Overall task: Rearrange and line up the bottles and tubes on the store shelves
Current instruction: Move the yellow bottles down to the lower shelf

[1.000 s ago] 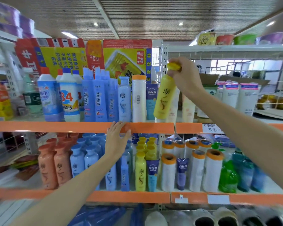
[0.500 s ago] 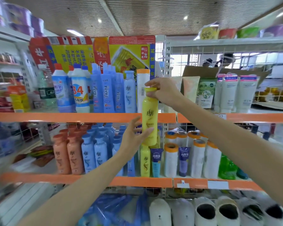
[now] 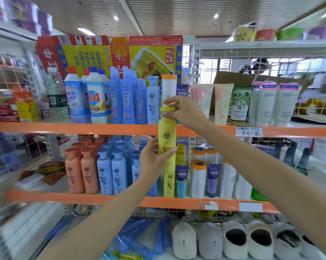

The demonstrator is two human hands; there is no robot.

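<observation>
A yellow bottle (image 3: 166,136) hangs upright in front of the orange edge of the upper shelf (image 3: 74,128). My right hand (image 3: 184,111) grips its neck just under the yellow cap. My left hand (image 3: 154,160) wraps around its lower half. Below it, on the lower shelf (image 3: 102,199), stands another yellow bottle (image 3: 168,184) with more behind, next to blue bottles (image 3: 111,171), orange bottles (image 3: 81,171) and blue tubes (image 3: 182,180). The upper shelf carries blue bottles (image 3: 127,102), a white orange-capped roll (image 3: 168,87) and a blue tube (image 3: 182,93).
White rolls with orange caps (image 3: 197,177) and a green bottle (image 3: 257,194) stand on the lower shelf's right. Pale tubes (image 3: 265,104) line the upper right shelf. Slippers (image 3: 235,239) and blue packets (image 3: 139,239) lie on the bottom shelf. Printed boxes (image 3: 152,55) stand behind the upper bottles.
My right hand brought the yellow bottle down from the upper shelf to shelf-edge height. My left hand left the lower shelf's bottles and took hold of the bottle's lower half.
</observation>
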